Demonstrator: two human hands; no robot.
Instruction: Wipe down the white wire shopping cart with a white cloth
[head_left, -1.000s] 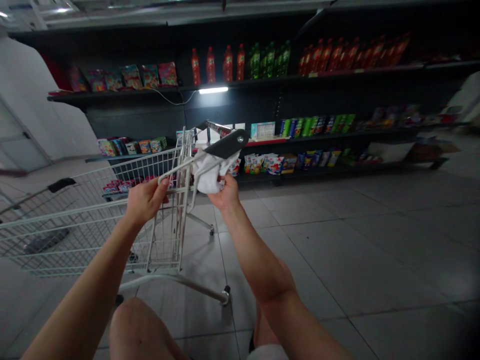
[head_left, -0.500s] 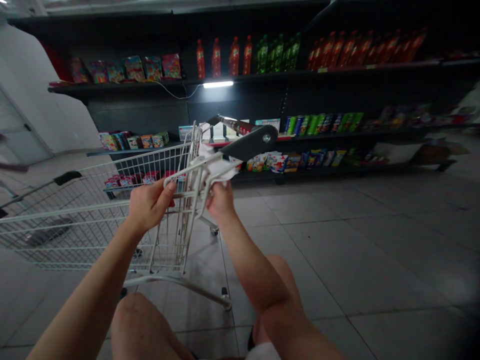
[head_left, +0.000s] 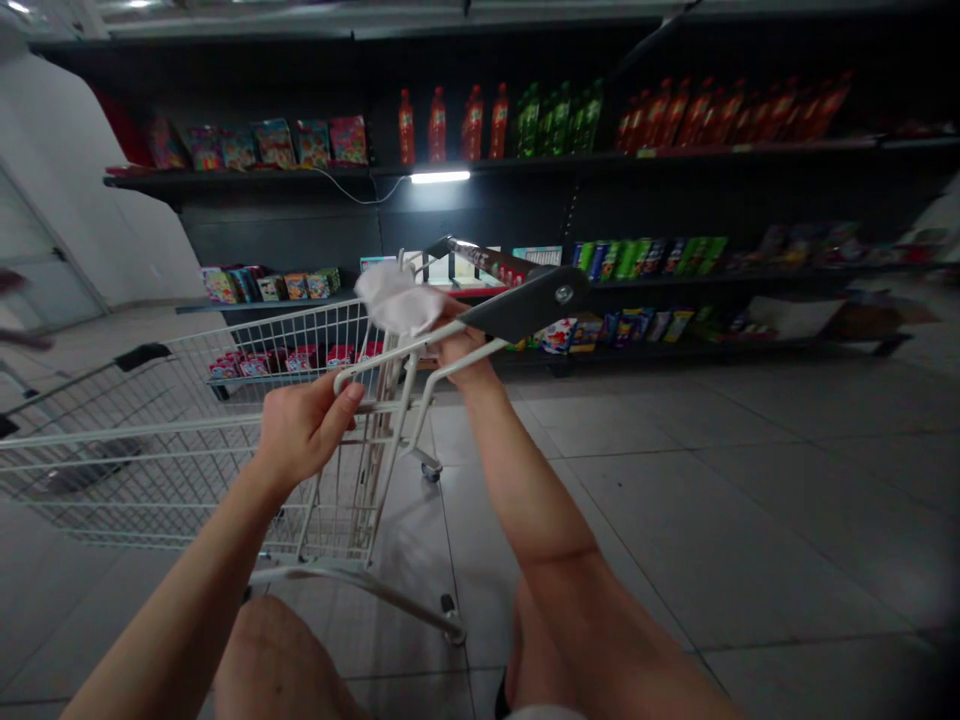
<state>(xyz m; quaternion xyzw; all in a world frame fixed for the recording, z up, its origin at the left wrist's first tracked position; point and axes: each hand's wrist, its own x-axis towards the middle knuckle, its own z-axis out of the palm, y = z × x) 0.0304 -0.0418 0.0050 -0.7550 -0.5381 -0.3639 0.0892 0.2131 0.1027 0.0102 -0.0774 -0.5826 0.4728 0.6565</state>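
A wire shopping cart stands in front of me, its basket stretching to the left. My left hand is closed around the cart's rim wire near the bent end of the handle frame. Behind the frame bars, my right hand holds a crumpled white cloth, which bunches up over the back corner of the basket. Bars hide part of the right hand's fingers. Just above it runs the black end piece of the cart's handle.
Dark shelving spans the back, with red bottles, green bottles, snack packs and small boxes. A lit tube lamp hangs under a shelf. A cart wheel rests on the tiled floor, near my knees.
My right hand has moved up and slightly right, and the cloth now sits higher, above the frame bars. My left hand keeps its grip on the cart.
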